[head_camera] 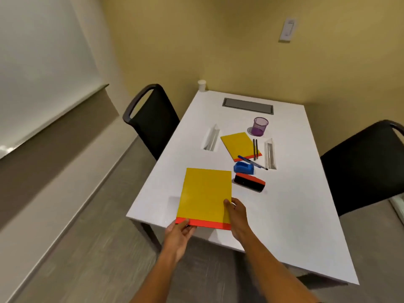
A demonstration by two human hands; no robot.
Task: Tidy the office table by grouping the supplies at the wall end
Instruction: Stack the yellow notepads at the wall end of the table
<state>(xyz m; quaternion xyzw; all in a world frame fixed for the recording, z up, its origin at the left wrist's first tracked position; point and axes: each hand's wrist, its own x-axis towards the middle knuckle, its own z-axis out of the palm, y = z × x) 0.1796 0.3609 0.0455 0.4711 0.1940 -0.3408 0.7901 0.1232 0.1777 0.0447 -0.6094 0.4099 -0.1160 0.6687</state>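
A yellow notepad with a red strip (205,195) is held over the near end of the white table (290,206). My left hand (179,234) pinches its red bottom-left corner. My right hand (237,215) grips its lower right edge. Farther up lie a second yellow notepad (239,144), two black pens (255,149), a blue pen (251,162), a blue tape dispenser (243,167), and a black and red eraser block (249,182). A purple mesh pen cup (259,126) stands behind them.
Two clear acrylic sign holders (210,137) (270,153) lie on the table. A grey cable hatch (248,106) sits near the wall end, with a white paper cup (201,85) at the far corner. Black chairs stand at the left (150,119) and right (360,165).
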